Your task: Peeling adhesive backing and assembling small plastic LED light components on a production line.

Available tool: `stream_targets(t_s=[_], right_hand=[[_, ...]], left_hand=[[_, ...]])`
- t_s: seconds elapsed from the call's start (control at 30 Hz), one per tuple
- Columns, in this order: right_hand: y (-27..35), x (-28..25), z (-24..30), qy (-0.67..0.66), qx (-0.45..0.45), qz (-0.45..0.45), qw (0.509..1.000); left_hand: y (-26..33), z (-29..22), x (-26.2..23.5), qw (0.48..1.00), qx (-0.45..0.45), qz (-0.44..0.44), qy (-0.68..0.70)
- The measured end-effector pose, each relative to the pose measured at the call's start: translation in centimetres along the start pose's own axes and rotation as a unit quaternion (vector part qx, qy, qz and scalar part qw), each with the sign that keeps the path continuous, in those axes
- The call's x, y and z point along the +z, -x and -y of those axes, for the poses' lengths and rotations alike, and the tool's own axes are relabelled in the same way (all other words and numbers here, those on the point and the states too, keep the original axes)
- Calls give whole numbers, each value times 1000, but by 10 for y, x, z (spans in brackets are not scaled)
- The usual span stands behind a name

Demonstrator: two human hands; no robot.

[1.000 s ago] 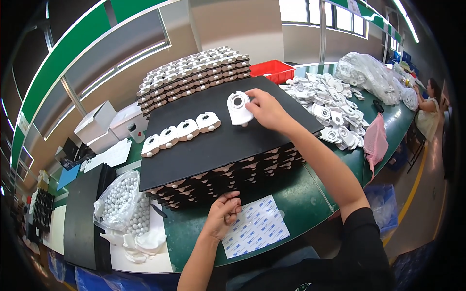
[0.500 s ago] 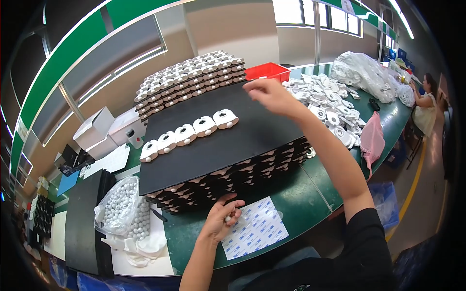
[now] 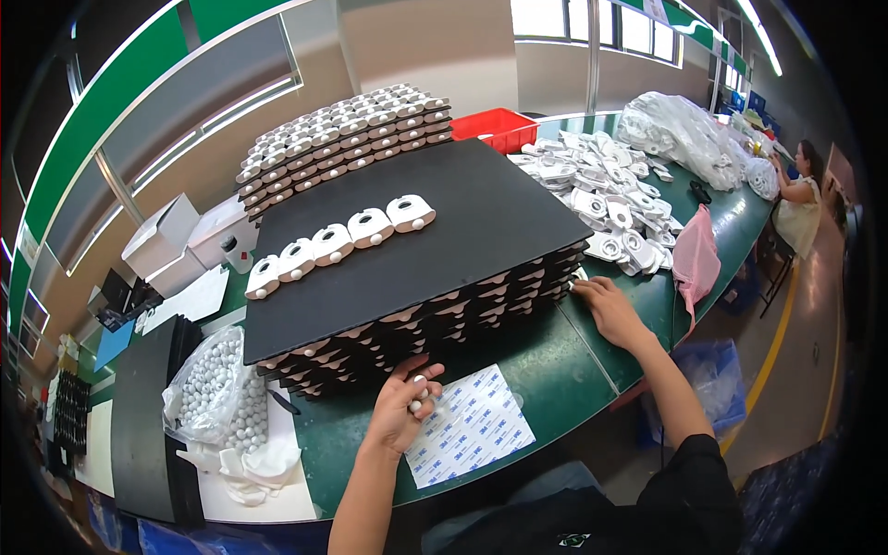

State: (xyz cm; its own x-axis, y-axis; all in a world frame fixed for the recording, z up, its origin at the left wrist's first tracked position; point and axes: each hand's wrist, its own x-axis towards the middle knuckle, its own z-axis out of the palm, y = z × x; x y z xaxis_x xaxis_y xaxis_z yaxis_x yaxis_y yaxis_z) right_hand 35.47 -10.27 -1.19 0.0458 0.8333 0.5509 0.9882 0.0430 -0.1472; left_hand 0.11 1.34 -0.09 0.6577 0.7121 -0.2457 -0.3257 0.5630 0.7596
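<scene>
Small white balls (image 3: pixel 422 394) rest in the curled fingers of my left hand (image 3: pixel 400 413), just in front of the stack and beside a sheet of white backing paper with blue print (image 3: pixel 476 430). My right hand (image 3: pixel 612 313) is low at the stack's right corner, its fingertips closed at a white plastic part (image 3: pixel 579 276) that they partly hide. On the stack's top black board (image 3: pixel 481 231), several white housings (image 3: pixel 331 243) with round openings stand in a slanting row, each with a white ball at its front.
A second stack of filled boards (image 3: pixel 347 139) stands behind, near a red bin (image 3: pixel 499 128). Loose white parts (image 3: pixel 610 199) are heaped at right, beside pink cloth (image 3: pixel 696 254). At left lie a bag of white balls (image 3: pixel 217 384) and black boards (image 3: pixel 143 421). Another person (image 3: pixel 800 199) sits far right.
My right hand has come down from above the board to the white part by the stack's right corner. My left hand still holds the balls. The view has shifted slightly.
</scene>
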Motion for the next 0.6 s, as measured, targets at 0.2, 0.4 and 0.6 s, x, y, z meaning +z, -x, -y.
stream_targets(t_s=[0.2, 0.4, 0.6], right_hand=[[10, -34, 32, -80, 103, 125, 983], [4, -52, 40, -152, 53, 192, 968], [-1, -61, 38, -33, 92, 261, 960]], left_hand=[[2, -1, 3, 1000, -1, 3, -19], [2, 0, 0, 999, -1, -45, -26], [1, -1, -2, 1000, 7, -13, 24]])
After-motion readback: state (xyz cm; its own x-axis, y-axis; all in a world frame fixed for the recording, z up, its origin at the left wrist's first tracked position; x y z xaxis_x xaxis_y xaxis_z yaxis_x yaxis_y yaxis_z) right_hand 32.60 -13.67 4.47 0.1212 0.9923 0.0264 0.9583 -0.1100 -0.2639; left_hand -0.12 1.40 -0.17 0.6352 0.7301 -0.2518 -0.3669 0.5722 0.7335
